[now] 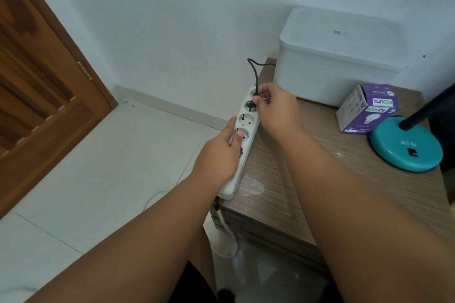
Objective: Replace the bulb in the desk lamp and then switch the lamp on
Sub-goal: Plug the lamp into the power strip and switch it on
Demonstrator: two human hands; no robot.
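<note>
at the table edge, left grip clasps power strip, right grip pinches plug.

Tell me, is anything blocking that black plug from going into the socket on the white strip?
Nothing visible does. The right hand pinches the black plug right at a socket near the far end of the power strip, which the left hand steadies.

The lamp's teal round base is sitting on the desk, its dark stem rising off-frame. The purple bulb box is lying just beside it.
</note>
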